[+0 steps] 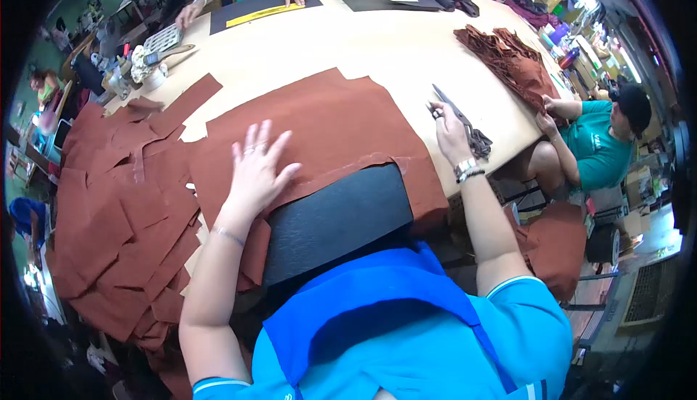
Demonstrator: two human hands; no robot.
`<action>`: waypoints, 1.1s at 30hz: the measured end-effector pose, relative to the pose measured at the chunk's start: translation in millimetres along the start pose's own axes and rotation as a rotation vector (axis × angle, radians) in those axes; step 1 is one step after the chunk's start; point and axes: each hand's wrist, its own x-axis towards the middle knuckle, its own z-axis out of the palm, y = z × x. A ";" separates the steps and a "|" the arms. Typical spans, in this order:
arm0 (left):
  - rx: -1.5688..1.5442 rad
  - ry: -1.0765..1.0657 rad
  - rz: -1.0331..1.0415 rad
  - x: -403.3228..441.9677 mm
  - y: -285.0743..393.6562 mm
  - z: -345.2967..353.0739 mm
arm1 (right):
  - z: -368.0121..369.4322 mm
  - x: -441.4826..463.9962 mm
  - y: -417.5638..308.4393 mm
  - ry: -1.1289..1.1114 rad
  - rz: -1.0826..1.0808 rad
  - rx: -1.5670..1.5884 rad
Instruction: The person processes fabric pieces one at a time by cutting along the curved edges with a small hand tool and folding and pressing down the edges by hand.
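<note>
A reddish-brown cloth piece (pixel 312 124) lies flat in front of me. Part of it covers a dark board (pixel 337 218) at the table's near edge. My left hand (pixel 260 159) rests on the cloth with its fingers spread, just left of the board's upper corner. To the right of the cloth, my right hand (pixel 451 135) is closed, its fingers curled around a small dark thing too small to name. Right beside those fingers are large scissors (pixel 454 106), blades pointing away from me. Their handles look wrapped in grey cloth strips.
A heap of brown cut pieces (pixel 123 211) fills the left side. Behind it stand a brush (pixel 170 54) and a white container (pixel 154 77). Across the table a co-worker's hands are by a yellow ruler (pixel 265 14). At right, another person handles gathered brown cloth (pixel 519 66).
</note>
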 end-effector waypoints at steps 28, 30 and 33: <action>-0.027 0.242 -0.501 -113.9 -14.5 -48.8 | 25.8 -88.9 -128.0 -0.351 -0.537 0.215; -0.003 0.193 -0.554 -147.5 -0.6 -42.6 | 55.7 -101.8 -146.4 -0.461 -0.589 0.331; -0.161 0.351 -0.502 -163.1 16.7 -18.1 | 91.3 -113.5 -168.6 -0.613 -0.640 0.446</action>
